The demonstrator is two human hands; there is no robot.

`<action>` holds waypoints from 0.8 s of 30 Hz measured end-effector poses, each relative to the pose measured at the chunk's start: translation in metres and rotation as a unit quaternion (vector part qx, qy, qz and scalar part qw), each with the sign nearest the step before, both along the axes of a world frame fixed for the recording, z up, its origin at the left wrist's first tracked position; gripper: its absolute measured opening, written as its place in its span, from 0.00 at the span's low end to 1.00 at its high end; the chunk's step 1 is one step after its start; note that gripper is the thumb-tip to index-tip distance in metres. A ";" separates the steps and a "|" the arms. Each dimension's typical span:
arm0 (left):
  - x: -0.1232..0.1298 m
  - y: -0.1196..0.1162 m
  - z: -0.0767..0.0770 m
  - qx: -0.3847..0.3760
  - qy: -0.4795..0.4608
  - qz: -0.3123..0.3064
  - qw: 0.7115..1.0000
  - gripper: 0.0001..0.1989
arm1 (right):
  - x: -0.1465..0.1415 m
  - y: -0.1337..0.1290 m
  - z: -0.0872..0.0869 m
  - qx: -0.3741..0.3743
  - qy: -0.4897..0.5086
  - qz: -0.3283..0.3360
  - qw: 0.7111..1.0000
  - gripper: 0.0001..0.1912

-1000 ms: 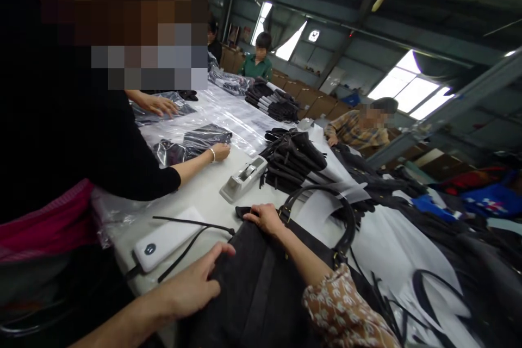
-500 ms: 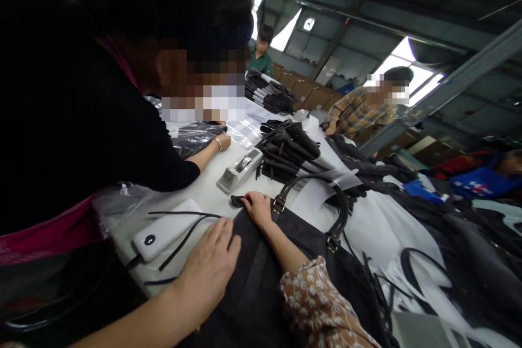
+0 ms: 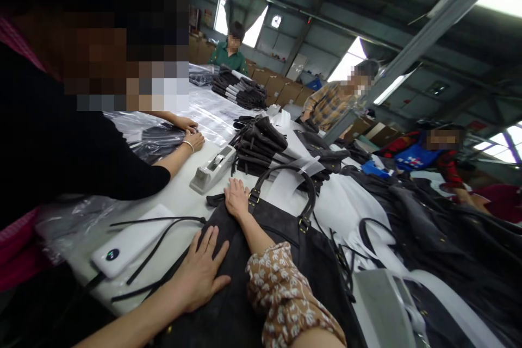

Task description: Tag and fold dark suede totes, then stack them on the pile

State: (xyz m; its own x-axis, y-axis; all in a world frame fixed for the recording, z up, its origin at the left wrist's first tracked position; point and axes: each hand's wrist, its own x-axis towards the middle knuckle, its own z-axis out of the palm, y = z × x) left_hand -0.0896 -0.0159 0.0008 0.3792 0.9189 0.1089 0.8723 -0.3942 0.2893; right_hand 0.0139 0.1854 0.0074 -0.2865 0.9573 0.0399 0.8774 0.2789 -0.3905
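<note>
A black handbag (image 3: pixel 261 283) lies flat on the white table in front of me, its looped handle (image 3: pixel 312 185) pointing away. My left hand (image 3: pixel 202 272) is spread on the bag's left side, fingers apart and palm down. My right hand (image 3: pixel 237 197) rests at the bag's far left corner beside the handle, fingers stretched out over its edge. Thin black straps (image 3: pixel 159 223) trail from the bag's left side across the table. Just beyond my right hand stands a grey tape dispenser (image 3: pixel 212 168).
A white box-shaped device with a round dark display (image 3: pixel 130 242) lies at left. Stacked black bags with white paper (image 3: pixel 261 147) stand behind the handle. Another grey dispenser (image 3: pixel 379 304) is at lower right. A co-worker's hands (image 3: pixel 193 138) press clear plastic at left; others work farther back.
My view has swung to the right. My left hand has gone from loosely curved to spread flat on the bag. My right hand stays at the corner, its fingers straighter.
</note>
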 end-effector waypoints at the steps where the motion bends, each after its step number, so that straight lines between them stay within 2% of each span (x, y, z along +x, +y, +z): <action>1: 0.001 0.000 0.001 0.000 0.006 -0.002 1.000 0.33 | 0.002 -0.001 0.006 -0.027 0.012 -0.002 1.000 0.26; 4: 0.002 0.001 0.001 0.003 0.016 0.001 1.000 0.33 | 0.022 -0.021 0.038 -0.056 0.030 0.013 0.998 0.28; 6: 0.003 0.001 0.001 0.003 0.019 0.003 1.000 0.33 | 0.052 -0.052 0.070 -0.059 0.047 0.037 0.996 0.29; 8: 0.003 0.000 0.001 -0.002 0.024 0.002 1.000 0.34 | 0.094 -0.097 0.106 -0.062 0.088 0.063 0.992 0.30; 10: 0.002 -0.002 0.001 -0.013 0.032 -0.001 0.999 0.34 | 0.144 -0.153 0.142 -0.075 0.146 0.056 0.985 0.29; 12: 0.000 -0.004 0.000 -0.026 0.045 -0.002 0.999 0.34 | 0.195 -0.216 0.169 -0.069 0.192 -0.025 0.979 0.28; 13: -0.001 -0.004 -0.001 -0.032 0.053 -0.003 0.998 0.34 | 0.219 -0.248 0.176 -0.058 0.203 -0.077 0.974 0.27; 14: -0.003 -0.004 -0.001 -0.038 0.062 -0.004 0.997 0.34 | 0.242 -0.280 0.179 -0.044 0.209 -0.137 0.967 0.26; 16: -0.004 0.000 0.005 -0.057 0.082 -0.005 0.995 0.35 | 0.281 -0.342 0.170 -0.021 0.216 -0.256 0.942 0.26; 17: -0.002 0.003 0.011 -0.068 0.095 -0.002 0.993 0.34 | 0.296 -0.371 0.160 -0.018 0.225 -0.311 0.923 0.26; 19: 0.011 0.009 0.034 -0.090 0.123 0.000 0.988 0.30 | 0.320 -0.416 0.134 -0.025 0.265 -0.397 0.878 0.25; 20: 0.023 0.011 0.050 -0.094 0.126 -0.002 0.987 0.26 | 0.327 -0.431 0.120 -0.032 0.290 -0.423 0.858 0.24; 22: 0.059 0.010 0.086 -0.094 0.084 -0.021 0.992 0.20 | 0.334 -0.446 0.096 -0.040 0.338 -0.443 0.829 0.23; 24: 0.109 0.004 0.117 -0.124 -0.035 -0.045 0.991 0.20 | 0.329 -0.442 0.082 -0.031 0.366 -0.435 0.822 0.24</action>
